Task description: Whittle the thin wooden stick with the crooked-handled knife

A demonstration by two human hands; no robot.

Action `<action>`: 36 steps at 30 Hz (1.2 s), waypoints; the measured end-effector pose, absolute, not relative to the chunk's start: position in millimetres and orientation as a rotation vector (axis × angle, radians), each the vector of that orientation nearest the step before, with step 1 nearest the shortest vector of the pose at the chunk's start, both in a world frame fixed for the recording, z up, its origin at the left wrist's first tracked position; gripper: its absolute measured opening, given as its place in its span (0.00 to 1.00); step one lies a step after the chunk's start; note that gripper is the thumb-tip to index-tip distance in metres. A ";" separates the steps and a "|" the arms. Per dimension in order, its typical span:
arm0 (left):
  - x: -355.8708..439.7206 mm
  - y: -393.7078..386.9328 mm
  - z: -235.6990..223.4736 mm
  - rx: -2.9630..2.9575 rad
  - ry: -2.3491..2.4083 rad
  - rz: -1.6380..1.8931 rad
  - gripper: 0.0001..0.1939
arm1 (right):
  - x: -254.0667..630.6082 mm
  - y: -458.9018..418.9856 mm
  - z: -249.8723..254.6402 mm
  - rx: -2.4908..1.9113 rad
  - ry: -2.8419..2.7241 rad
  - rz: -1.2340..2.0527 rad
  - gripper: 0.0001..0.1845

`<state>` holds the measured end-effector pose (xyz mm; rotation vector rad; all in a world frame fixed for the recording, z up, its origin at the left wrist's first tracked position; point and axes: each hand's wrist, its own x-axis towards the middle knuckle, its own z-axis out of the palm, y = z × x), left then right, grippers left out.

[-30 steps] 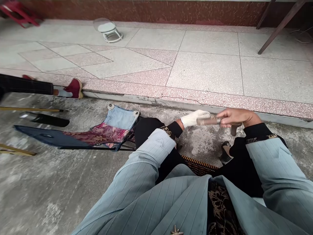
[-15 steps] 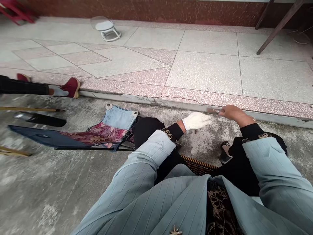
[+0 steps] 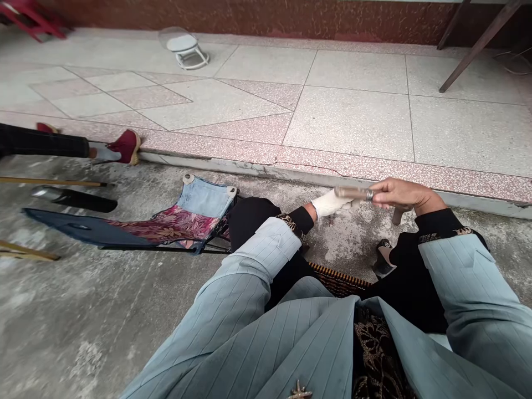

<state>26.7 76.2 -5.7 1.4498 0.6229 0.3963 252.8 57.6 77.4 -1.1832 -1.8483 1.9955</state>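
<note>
My left hand (image 3: 328, 203) wears a white knitted glove. Its fingers are closed and lie partly behind the tool, and what they hold is hidden. A tiny dark reddish bit shows just below the glove. My bare right hand (image 3: 401, 194) grips a brown hand tool (image 3: 351, 193) with a flat, blunt-ended front part and a silvery band near my fingers. The tool's rounded butt end pokes out below my palm. Its front part overlaps the gloved fingers in view; whether they touch I cannot tell.
To the left stands a low folding chair (image 3: 183, 227) with floral cloth. A dark bottle-like object (image 3: 75, 198) lies beyond it, near another person's red shoe (image 3: 124, 147). A raised tiled step (image 3: 353, 119) runs ahead, bearing a small white stool (image 3: 187, 52). Woven wicker (image 3: 338, 277) shows between my legs.
The tool swung away right of the glove half a second ago, and now it is back over the gloved fingers. My left hand has shifted slightly. The view moved a little.
</note>
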 end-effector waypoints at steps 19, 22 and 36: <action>18.5 78.0 18.2 2.059 0.777 0.355 0.20 | 259.2 75.8 50.3 -1.927 -2.511 1.562 0.14; 17.9 82.1 17.4 1.835 0.769 0.461 0.23 | 254.1 67.2 56.4 -1.347 -2.430 2.104 0.16; 34.3 60.4 -11.9 2.083 0.803 0.252 0.25 | 266.5 65.6 84.8 -1.557 -1.723 1.504 0.17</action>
